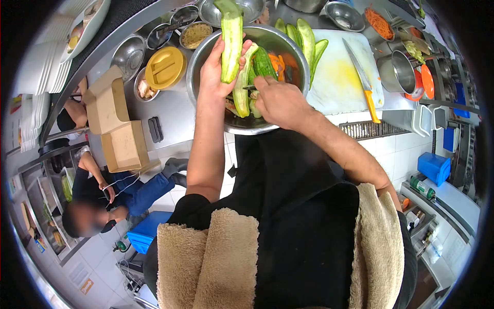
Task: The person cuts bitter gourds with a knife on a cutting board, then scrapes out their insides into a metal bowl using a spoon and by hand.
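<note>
My left hand (220,69) is closed around a long halved cucumber (232,44), its pale cut face turned up, held over a large steel bowl (193,77). My right hand (278,100) is over the same bowl, fingers curled around a small metal utensil (250,87) that mostly hides under them; its exact kind does not show. Beneath the hands, a pale cucumber half (241,95) and a dark green cucumber piece (263,64) lie in the bowl, with orange pieces (278,66) by them.
Right of the bowl is a white cutting board (329,77) with a yellow-handled knife (364,77); cucumber halves (307,44) lie at its left edge. A yellow lidded tub (164,67) and an open cardboard box (123,147) stand left. A crouching person (103,180) is at lower left.
</note>
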Available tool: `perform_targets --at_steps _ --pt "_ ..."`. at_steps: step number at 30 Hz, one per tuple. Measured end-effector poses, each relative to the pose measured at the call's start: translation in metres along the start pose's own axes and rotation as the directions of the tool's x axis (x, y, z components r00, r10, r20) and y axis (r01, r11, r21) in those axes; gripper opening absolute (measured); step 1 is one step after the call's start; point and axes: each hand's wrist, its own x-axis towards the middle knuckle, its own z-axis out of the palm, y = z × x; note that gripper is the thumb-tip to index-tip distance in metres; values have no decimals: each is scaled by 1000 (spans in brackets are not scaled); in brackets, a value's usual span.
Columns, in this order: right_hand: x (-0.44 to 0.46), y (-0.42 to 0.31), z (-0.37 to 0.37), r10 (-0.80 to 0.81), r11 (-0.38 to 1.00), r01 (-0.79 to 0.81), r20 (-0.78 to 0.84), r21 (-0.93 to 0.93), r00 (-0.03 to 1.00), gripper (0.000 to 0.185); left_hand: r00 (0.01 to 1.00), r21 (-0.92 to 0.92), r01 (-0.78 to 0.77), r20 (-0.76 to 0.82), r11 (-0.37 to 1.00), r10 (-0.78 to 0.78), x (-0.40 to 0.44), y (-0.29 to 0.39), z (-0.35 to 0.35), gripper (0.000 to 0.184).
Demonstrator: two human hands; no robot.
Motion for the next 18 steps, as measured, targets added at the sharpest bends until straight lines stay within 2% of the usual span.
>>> perform_targets --at_steps 5,8,11,14,18 --pt "6 12 0 141 988 -141 13 68 990 35 999 -63 15 44 998 -12 -6 1 6 53" --pt "5 16 -8 159 980 -154 -31 122 987 31 996 -62 19 86 998 -14 -7 -1 11 54" --pt "4 18 -13 263 943 -229 -120 243 957 27 989 -67 43 147 997 -33 -3 -5 8 52" --pt "0 29 -7 235 942 -165 -222 292 946 23 992 -19 38 121 999 -36 0 -12 16 51" --pt "-1 22 -20 136 972 -77 -265 221 955 16 994 74 -18 106 997 10 3 -25 30 56"
